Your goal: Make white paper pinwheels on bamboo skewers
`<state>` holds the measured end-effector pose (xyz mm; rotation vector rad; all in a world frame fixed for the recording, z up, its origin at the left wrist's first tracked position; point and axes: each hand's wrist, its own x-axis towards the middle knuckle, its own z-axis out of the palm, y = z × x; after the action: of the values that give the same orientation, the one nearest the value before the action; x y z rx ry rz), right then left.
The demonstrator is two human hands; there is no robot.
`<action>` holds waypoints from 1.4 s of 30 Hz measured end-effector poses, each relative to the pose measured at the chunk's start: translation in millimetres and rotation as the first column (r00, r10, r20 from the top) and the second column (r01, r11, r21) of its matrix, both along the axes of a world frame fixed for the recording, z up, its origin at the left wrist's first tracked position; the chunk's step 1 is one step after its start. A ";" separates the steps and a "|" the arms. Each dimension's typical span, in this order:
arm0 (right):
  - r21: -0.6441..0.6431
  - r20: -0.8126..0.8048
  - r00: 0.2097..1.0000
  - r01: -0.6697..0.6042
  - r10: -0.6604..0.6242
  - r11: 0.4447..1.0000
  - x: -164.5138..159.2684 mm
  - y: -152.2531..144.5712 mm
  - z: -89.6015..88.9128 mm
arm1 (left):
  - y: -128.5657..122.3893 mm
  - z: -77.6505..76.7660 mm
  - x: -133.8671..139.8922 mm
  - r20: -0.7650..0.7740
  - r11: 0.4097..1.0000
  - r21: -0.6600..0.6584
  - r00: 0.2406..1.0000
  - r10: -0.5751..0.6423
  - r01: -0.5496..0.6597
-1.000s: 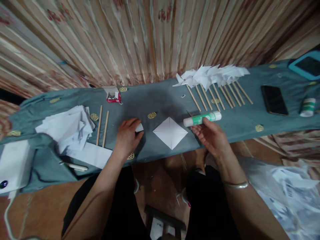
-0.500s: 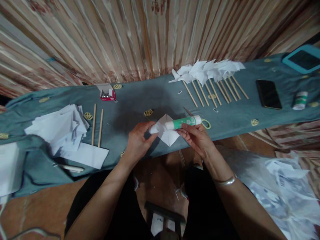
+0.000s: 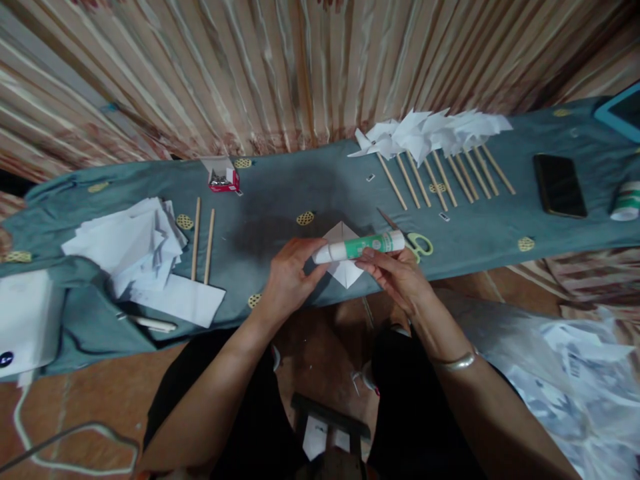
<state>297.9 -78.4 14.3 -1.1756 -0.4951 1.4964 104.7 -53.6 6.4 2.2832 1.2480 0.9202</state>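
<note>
My left hand (image 3: 291,277) pinches the white cap (image 3: 323,254) of a glue stick, at its left end. The green-and-white body of the glue stick (image 3: 370,246) lies between the thumb and fingers of my right hand (image 3: 400,275). Cap and body meet in one line, held nearly level above the table. Under the glue stick lies a creased white paper square (image 3: 346,277), turned corner toward me and partly covered. Scissors with pale green handles (image 3: 423,247) rest just beyond my right fingers.
Paper pinwheels on sticks (image 3: 425,137) line the back right, near a black phone (image 3: 559,185) and another glue stick (image 3: 626,201). Leftward are a red box of metal pins (image 3: 223,179), two wooden sticks (image 3: 196,239), a paper pile (image 3: 130,243) and a pen (image 3: 153,324).
The cap and the glue stick's body, apart before with a gap between them, have come together. The view has shifted a little, and the scissors show more fully.
</note>
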 end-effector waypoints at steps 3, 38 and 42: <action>-0.007 0.011 1.000 -0.005 0.005 1.000 0.1 0.0 -0.3 | -0.2 -0.7 0.3 0.002 1.000 0.017 1.000 -0.016 0.016; 0.278 0.960 0.180 -0.523 -0.215 0.806 17.5 -20.4 -21.8 | 20.8 -9.6 -59.9 -0.255 0.962 0.082 0.928 0.272 -0.260; 0.227 0.969 0.065 -0.615 -0.238 0.756 17.0 -28.7 -27.0 | 10.2 -8.8 -45.9 -0.296 0.964 0.234 0.936 0.193 -0.125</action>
<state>314.8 -107.0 -12.7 -1.4481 -2.0831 0.2555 58.8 -43.4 -2.4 2.6082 1.5556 0.7934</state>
